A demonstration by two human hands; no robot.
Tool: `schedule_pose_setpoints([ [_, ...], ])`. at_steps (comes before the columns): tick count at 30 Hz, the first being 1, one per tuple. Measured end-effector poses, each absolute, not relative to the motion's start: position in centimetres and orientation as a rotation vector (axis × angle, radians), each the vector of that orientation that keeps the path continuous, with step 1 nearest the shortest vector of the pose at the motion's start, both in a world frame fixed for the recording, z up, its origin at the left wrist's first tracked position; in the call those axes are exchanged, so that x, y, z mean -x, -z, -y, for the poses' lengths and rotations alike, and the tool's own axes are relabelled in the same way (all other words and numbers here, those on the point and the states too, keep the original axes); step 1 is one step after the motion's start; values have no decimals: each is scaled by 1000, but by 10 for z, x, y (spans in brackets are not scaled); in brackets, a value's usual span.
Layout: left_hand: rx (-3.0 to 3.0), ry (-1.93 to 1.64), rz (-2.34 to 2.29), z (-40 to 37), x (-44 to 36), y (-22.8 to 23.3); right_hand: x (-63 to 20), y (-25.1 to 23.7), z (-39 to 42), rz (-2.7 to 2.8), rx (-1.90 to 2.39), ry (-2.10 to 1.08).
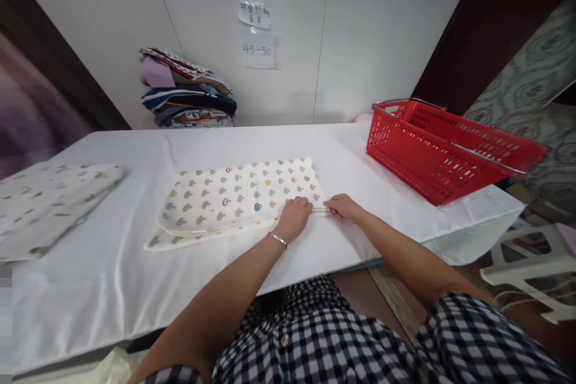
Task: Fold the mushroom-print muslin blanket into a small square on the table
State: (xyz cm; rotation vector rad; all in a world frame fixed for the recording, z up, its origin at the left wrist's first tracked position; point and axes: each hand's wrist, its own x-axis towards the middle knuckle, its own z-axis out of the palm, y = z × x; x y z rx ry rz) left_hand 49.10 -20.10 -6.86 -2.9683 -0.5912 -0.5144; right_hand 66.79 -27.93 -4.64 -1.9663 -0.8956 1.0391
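A cream cloth [234, 198] printed with small grey and coloured mushrooms lies folded on the white table [135, 288]. My left hand [294, 216] rests on the cloth's near right corner with its fingers curled over the edge; a thin bracelet sits on the wrist. My right hand [344, 207] pinches the same right edge just beside it. Both hands meet at that corner.
A red plastic basket [443, 150] with metal handles stands at the table's right end, overhanging the edge. A stack of folded fabrics [186, 93] leans against the back wall. Another patterned cloth [42, 204] lies at the far left. White plastic stool [535, 261] to the right.
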Motion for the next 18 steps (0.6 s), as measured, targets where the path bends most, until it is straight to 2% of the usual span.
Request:
schedule_pose_setpoints([
  [12,3187,614,682,213,-516,56,-675,49,299,885,1694,-1263],
  [18,3271,717,833,212,-523,61,-670,51,299,902,1690,-1221],
])
